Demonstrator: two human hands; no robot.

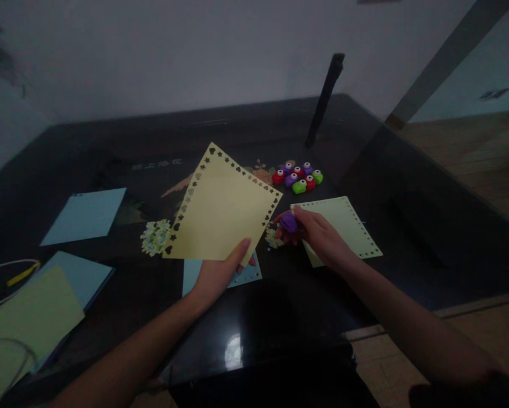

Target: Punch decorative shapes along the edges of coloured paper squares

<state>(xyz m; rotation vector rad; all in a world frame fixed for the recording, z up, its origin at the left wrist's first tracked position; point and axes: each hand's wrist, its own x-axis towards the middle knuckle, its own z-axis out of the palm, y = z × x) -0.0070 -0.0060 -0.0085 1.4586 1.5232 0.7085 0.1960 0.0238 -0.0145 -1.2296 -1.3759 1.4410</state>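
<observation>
My left hand (224, 275) grips the lower corner of a yellow sheet of paper (224, 209), thumb on top, and holds it tilted above the table. Heart and star holes run along several of its edges. My right hand (311, 229) is closed on a purple craft punch (289, 222), just right of the sheet and apart from it. Beneath my right hand lies a pale yellow-green sheet (343, 224) with punched edges. Under the held paper a blue sheet (248, 276) is partly hidden. Small cut-out shapes (155, 237) form a pile by the sheet's left corner.
Several red, purple and green punches (297, 177) stand grouped on the black table (144, 306). A blue sheet (88, 215) lies at left, with stacked blue and yellow papers (37, 311) and a cable nearer me. A black upright post (324, 99) rises at the back right.
</observation>
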